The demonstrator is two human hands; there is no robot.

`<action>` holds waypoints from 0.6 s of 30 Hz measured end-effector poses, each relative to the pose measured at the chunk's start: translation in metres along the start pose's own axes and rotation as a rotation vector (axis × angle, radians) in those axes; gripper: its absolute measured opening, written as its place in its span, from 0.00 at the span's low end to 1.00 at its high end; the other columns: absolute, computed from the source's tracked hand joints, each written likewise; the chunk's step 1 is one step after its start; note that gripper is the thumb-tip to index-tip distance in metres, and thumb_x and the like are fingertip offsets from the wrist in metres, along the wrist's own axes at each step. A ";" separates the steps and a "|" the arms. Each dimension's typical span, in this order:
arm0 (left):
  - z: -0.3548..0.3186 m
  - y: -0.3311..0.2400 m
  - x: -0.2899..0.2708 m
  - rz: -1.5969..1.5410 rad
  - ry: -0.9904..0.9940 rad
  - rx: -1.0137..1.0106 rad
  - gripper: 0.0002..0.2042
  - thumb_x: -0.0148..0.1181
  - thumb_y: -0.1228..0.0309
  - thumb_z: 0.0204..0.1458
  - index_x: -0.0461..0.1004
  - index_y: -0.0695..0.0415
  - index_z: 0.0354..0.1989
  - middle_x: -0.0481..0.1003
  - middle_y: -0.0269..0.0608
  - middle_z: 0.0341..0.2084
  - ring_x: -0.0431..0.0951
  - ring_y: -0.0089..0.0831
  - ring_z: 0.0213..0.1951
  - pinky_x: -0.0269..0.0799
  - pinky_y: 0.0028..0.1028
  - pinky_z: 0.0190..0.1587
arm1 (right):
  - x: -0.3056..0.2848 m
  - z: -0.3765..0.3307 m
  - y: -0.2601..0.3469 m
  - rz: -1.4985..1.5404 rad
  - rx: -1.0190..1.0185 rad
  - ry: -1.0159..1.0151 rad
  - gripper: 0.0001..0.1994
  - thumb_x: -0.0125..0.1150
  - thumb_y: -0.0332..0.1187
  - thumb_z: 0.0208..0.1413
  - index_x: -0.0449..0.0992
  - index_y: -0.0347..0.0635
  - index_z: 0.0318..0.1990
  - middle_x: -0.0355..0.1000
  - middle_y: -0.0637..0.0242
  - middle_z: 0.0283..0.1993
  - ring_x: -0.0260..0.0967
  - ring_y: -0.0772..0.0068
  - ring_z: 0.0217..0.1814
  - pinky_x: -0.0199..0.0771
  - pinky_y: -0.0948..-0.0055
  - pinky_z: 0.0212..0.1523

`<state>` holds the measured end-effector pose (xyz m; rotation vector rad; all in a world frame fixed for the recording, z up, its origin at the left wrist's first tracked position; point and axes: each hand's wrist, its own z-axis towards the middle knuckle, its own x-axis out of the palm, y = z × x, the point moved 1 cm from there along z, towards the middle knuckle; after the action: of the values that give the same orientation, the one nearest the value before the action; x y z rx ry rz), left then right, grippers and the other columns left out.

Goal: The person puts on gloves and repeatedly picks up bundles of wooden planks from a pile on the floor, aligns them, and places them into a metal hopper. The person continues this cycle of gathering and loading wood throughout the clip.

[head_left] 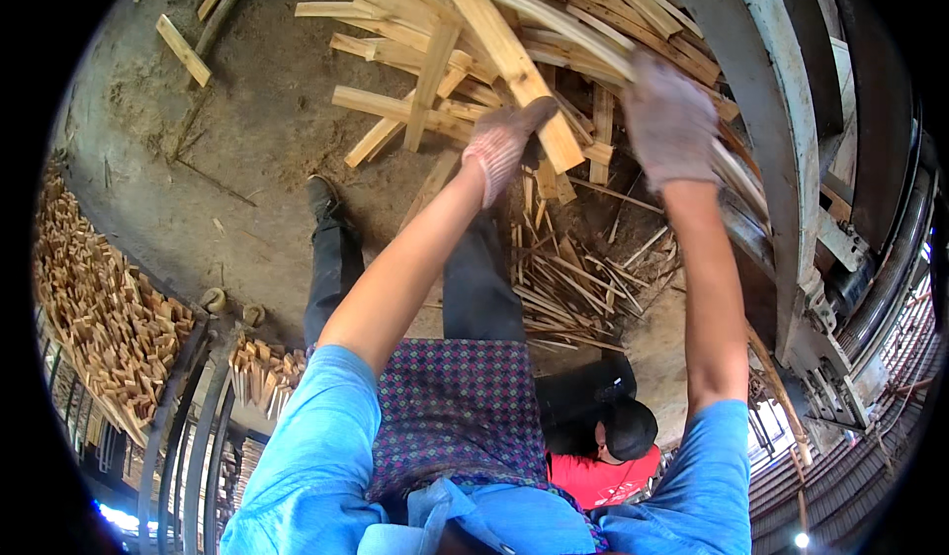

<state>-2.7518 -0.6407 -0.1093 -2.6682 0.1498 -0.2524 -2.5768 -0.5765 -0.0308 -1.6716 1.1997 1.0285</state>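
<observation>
My left hand (499,145), in a pale knitted work glove, is closed around the edge of a flat wooden board (509,56) near its lower end. The board slants over a loose heap of sawn wood pieces (395,31). To its right, my gloved right hand (670,125) is smeared by motion. A long, thin wooden strip (563,23) runs into this hand from the upper left and seems to come out below it on the right. The fingers of the right hand wrap over the strip, though their tips are hidden.
A curved grey metal machine frame (771,90) rises close on the right. Thin wood offcuts (583,293) lie on the floor near my legs. Stacked wood pieces (109,308) fill a railed rack at left. Behind me is a person in a red shirt (603,476).
</observation>
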 end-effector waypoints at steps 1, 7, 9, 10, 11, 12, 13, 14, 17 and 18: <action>0.004 0.017 -0.008 0.077 0.011 0.109 0.15 0.54 0.66 0.64 0.75 0.52 0.58 0.81 0.52 0.40 0.83 0.42 0.42 0.78 0.36 0.43 | -0.001 0.008 0.028 0.027 -0.134 -0.079 0.16 0.63 0.40 0.62 0.76 0.50 0.55 0.78 0.66 0.30 0.79 0.58 0.37 0.80 0.56 0.41; 0.060 0.070 -0.019 0.623 -0.071 0.461 0.18 0.60 0.68 0.61 0.73 0.60 0.58 0.81 0.53 0.45 0.82 0.42 0.45 0.76 0.38 0.51 | 0.038 0.078 0.031 0.060 -0.076 -0.038 0.27 0.61 0.52 0.61 0.73 0.45 0.61 0.75 0.49 0.59 0.72 0.52 0.64 0.72 0.52 0.61; 0.068 0.070 -0.015 0.161 -0.014 0.242 0.24 0.65 0.60 0.58 0.74 0.68 0.54 0.81 0.51 0.44 0.82 0.37 0.44 0.75 0.33 0.51 | 0.037 0.079 -0.023 0.246 0.041 -0.155 0.33 0.62 0.56 0.57 0.73 0.41 0.63 0.71 0.46 0.65 0.70 0.45 0.65 0.69 0.51 0.65; 0.064 0.063 -0.013 -0.065 -0.018 0.124 0.29 0.67 0.54 0.55 0.75 0.73 0.51 0.82 0.50 0.43 0.81 0.34 0.43 0.74 0.30 0.51 | 0.032 0.083 -0.048 0.173 0.187 0.013 0.31 0.63 0.54 0.56 0.74 0.42 0.61 0.71 0.44 0.64 0.70 0.42 0.64 0.68 0.52 0.64; 0.061 0.056 -0.017 -0.124 -0.030 0.144 0.29 0.67 0.55 0.55 0.75 0.72 0.51 0.82 0.50 0.43 0.81 0.34 0.44 0.74 0.30 0.51 | 0.030 0.083 -0.068 0.079 0.250 0.057 0.30 0.63 0.54 0.57 0.75 0.41 0.59 0.72 0.44 0.62 0.71 0.41 0.63 0.70 0.51 0.63; 0.068 0.061 -0.016 -0.192 -0.022 0.146 0.28 0.67 0.55 0.56 0.75 0.71 0.52 0.82 0.50 0.43 0.81 0.34 0.44 0.74 0.30 0.51 | 0.042 0.081 -0.081 -0.032 0.320 0.120 0.29 0.63 0.53 0.58 0.75 0.40 0.58 0.72 0.44 0.61 0.71 0.41 0.62 0.71 0.49 0.62; 0.068 0.060 -0.017 -0.255 -0.012 0.136 0.27 0.67 0.56 0.56 0.75 0.71 0.52 0.82 0.49 0.43 0.81 0.34 0.44 0.74 0.30 0.51 | 0.049 0.080 -0.079 -0.102 0.317 0.110 0.28 0.64 0.52 0.57 0.75 0.40 0.57 0.73 0.44 0.60 0.72 0.41 0.62 0.72 0.48 0.60; 0.066 0.059 -0.016 -0.300 -0.026 0.154 0.26 0.67 0.58 0.55 0.75 0.69 0.53 0.81 0.48 0.44 0.81 0.33 0.45 0.74 0.29 0.52 | 0.055 0.077 -0.080 -0.170 0.315 0.099 0.27 0.64 0.51 0.57 0.75 0.40 0.56 0.74 0.45 0.58 0.72 0.41 0.61 0.73 0.48 0.59; 0.049 0.031 -0.016 -0.417 -0.029 0.187 0.26 0.68 0.60 0.55 0.73 0.68 0.55 0.81 0.48 0.44 0.81 0.34 0.45 0.75 0.30 0.51 | 0.065 0.066 -0.069 -0.262 0.287 -0.009 0.22 0.64 0.46 0.57 0.75 0.41 0.54 0.76 0.46 0.52 0.75 0.41 0.55 0.76 0.46 0.55; 0.062 0.038 -0.017 -0.518 0.012 0.144 0.29 0.69 0.58 0.54 0.72 0.68 0.56 0.81 0.50 0.44 0.82 0.34 0.44 0.77 0.31 0.49 | 0.071 0.062 -0.065 -0.291 0.264 -0.037 0.21 0.64 0.44 0.57 0.75 0.41 0.53 0.76 0.46 0.51 0.75 0.41 0.54 0.76 0.46 0.54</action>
<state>-2.7578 -0.6451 -0.1836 -2.5158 -0.5417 -0.4220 -2.5088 -0.5264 -0.1071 -1.5544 0.9852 0.6870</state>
